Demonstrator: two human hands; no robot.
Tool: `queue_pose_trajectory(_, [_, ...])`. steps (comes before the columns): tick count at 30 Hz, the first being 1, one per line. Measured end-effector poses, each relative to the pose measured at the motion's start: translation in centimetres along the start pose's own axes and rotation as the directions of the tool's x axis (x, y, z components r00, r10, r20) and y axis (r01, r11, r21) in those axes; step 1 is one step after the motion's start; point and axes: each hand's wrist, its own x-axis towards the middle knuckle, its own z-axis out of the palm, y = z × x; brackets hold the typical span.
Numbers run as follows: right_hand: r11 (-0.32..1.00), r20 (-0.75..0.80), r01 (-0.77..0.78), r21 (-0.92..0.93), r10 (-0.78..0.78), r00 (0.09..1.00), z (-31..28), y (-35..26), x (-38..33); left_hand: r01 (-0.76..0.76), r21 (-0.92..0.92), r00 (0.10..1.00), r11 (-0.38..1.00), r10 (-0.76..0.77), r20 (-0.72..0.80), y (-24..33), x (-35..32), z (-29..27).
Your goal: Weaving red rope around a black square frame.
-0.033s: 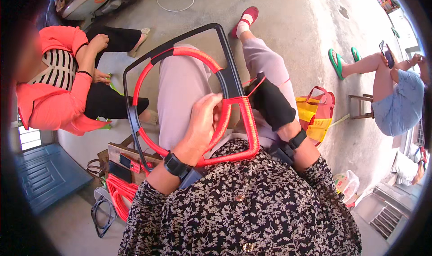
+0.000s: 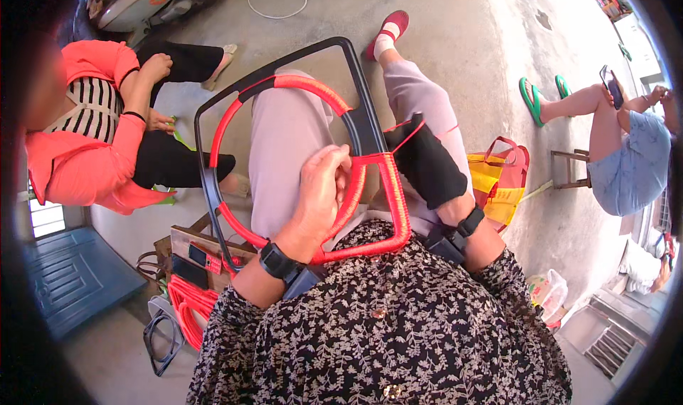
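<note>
Across my lap lies a black frame [image 2: 369, 124] with a round inner ring, partly wrapped in red cord [image 2: 395, 199]. The fingers of my left hand [image 2: 324, 188] curl closed around the wrapped ring near the lower right of the circle. My right hand [image 2: 430, 164], in a black glove, is just right of the frame, its fingers bent around a taut red strand [image 2: 409, 136] that runs to the frame's right corner. The fingertips are partly lost in the dark glove. Bare black stretches show along the frame's top and left side.
Left of me sits a person in a coral jacket [image 2: 89, 177]; at the right, another holds a phone [image 2: 612, 88]. Beside my left arm, a wooden stool [image 2: 183, 241] carries two phones, with red cord bundles [image 2: 188, 309] below. A red and yellow bag [image 2: 501, 181] stands right of my knee.
My gloved right hand has shifted slightly left, nearer the frame, and the red strand now slants differently between its fingers and the corner. My left hand and the frame stay nearly still.
</note>
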Motion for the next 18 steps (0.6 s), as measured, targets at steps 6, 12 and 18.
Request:
queue_pose_trajectory(6, [0.84,0.167,0.332,-0.428,-0.288,0.943,2.4,-1.0,0.2,-0.555,0.476,0.79,0.682,0.611,0.045,0.1,-1.5,1.1])
queue_pose_trajectory(12, [0.604,0.322,0.43,-0.671,-0.285,0.903,2.5,-0.6,1.1,-0.763,0.529,0.553,0.371,0.798,0.238,0.4,-1.5,1.2])
queue_pose_trajectory(18, [-0.011,0.231,0.234,-0.972,-0.204,0.951,-3.2,-1.4,-0.7,-0.499,0.328,0.828,0.802,0.553,-0.093,0.1,-0.8,1.2])
